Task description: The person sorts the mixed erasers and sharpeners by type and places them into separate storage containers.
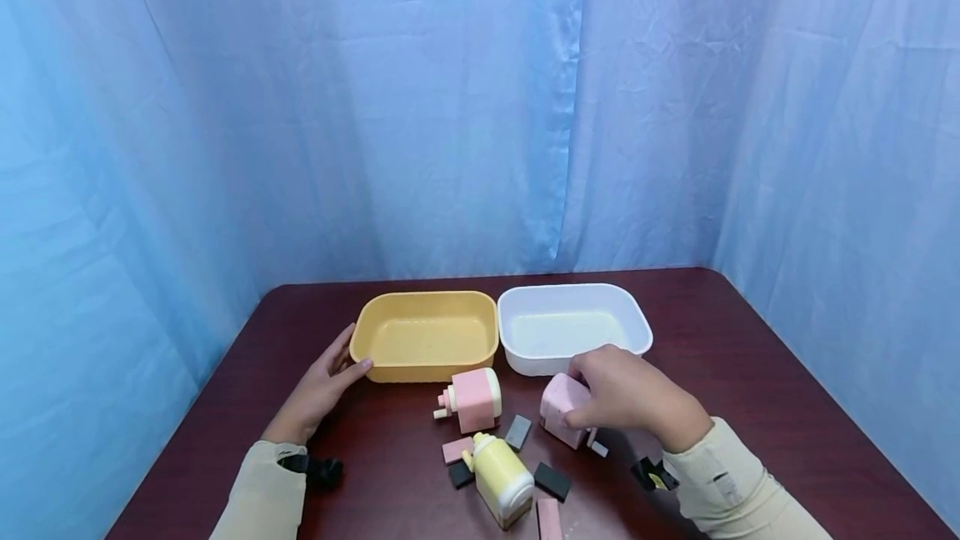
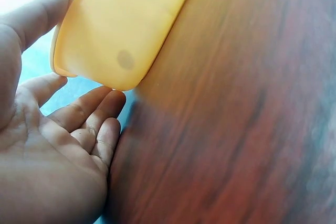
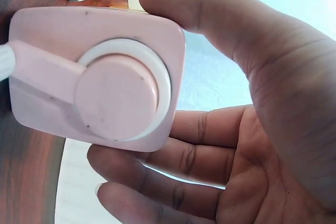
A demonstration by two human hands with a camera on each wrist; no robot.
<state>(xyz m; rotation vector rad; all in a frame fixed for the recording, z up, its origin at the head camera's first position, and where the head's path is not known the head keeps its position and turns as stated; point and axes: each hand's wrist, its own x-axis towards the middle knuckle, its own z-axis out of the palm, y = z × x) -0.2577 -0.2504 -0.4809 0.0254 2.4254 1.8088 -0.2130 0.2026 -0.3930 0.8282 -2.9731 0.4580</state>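
My right hand grips a pale pink crank pencil sharpener just in front of the white basin. In the right wrist view, the sharpener's round hub and crank face the camera, with thumb and fingers on opposite sides. My left hand touches the left end of the yellow basin. Its thumb lies at the near corner and its fingers along the outer wall, fairly straight. Between the hands stands a pink-and-cream sharpener. Nearer lies a yellow-and-white sharpener.
Small flat blocks lie around the yellow sharpener: a grey one, black ones and pink ones. The two basins stand side by side toward the back of the dark red table. Blue curtains hang behind and on both sides.
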